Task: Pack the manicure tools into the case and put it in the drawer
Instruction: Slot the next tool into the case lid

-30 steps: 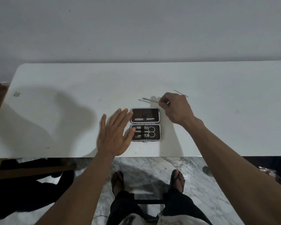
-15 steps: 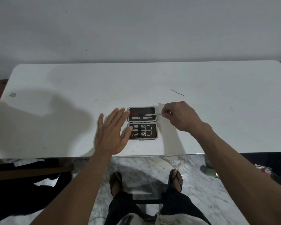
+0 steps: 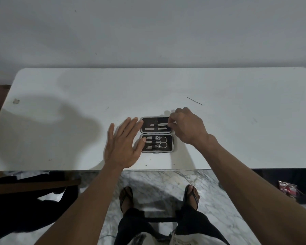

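Note:
A small dark manicure case with a silver rim lies open on the white table, near its front edge. Its lower half holds scissors, clippers and other tools under a strap. The upper half holds a nail file and above it a thin metal tool. My right hand pinches the right end of that thin tool at the case's upper right corner. My left hand lies flat with spread fingers against the case's left side, thumb touching the lower half.
A thin metal pick lies loose on the table, behind and right of the case. A wall stands behind the table. Below the front edge are a marble floor, my feet in sandals, a dark wooden piece at left and a red packet at right.
My right hand carried the thin tool from the table behind the case down into the case's upper half. The left hand has stayed beside the case.

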